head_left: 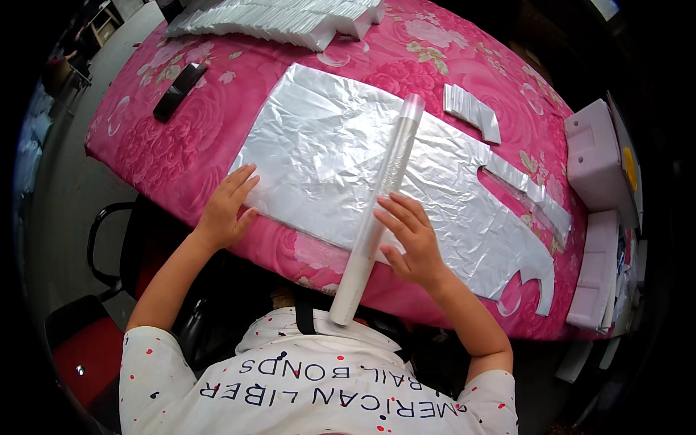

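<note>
A pile of thin, shiny silvery-white plastic vest bags (pixel 308 145) lies flat and crinkled, its handle cut-outs toward the right. Across it, tilted, runs a long roll of clear film (pixel 392 163), whose near end reaches past the table edge to my shirt. My left hand (pixel 225 214) is open, its fingers stretched onto the left near edge of the bags, the thumb apart. My right hand (pixel 415 243) is open too, fingers spread at the right side of the roll. Its fingertips seem to touch the roll, but I cannot tell if they press on it.
A pink flowered cloth (pixel 145 138) covers the table. Many folded white packets (pixel 268 25) are stacked at the far edge, a smaller packet stack (pixel 471 112) at far right. A black object (pixel 180 92) lies at left. White boxes (pixel 598 156) stand right, a chair (pixel 83 355) lower left.
</note>
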A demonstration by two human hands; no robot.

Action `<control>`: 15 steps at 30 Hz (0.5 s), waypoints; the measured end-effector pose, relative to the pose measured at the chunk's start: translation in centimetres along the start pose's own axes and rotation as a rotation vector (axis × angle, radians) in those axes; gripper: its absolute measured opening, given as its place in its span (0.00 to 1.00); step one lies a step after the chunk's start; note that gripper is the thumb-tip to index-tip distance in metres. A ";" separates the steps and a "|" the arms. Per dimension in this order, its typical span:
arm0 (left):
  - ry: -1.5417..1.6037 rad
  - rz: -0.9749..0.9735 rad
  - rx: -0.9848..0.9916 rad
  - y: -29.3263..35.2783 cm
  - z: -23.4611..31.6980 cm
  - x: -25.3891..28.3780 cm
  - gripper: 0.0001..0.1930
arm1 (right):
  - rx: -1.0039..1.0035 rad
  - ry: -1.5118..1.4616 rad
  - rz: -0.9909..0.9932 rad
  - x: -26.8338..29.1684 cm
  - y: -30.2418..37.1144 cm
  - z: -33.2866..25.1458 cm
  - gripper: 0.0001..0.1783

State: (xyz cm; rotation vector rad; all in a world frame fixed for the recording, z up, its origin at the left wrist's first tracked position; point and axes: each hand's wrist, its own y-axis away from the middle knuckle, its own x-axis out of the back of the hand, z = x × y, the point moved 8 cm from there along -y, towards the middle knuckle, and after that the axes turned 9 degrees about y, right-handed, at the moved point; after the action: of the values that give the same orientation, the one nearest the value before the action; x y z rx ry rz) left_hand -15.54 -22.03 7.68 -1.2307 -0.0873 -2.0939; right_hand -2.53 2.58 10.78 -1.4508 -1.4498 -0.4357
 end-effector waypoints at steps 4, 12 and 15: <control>-0.011 0.009 0.049 2.2 -1.2 1.4 0.26 | 0.011 0.190 -0.200 -1.0 2.5 1.9 0.30; 0.012 0.018 0.085 3.6 0.1 2.4 0.26 | 0.269 0.226 -0.316 -7.2 -5.3 -1.0 0.37; 0.087 0.054 0.136 3.8 0.7 2.6 0.26 | 0.377 0.181 -0.272 -11.4 -10.9 -5.2 0.38</control>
State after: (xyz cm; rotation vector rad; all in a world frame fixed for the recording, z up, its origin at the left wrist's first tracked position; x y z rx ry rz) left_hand -13.52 -26.03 9.04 -1.0486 -0.1526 -2.0562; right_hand -12.84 -10.13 7.96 -0.8979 -1.4922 -0.4215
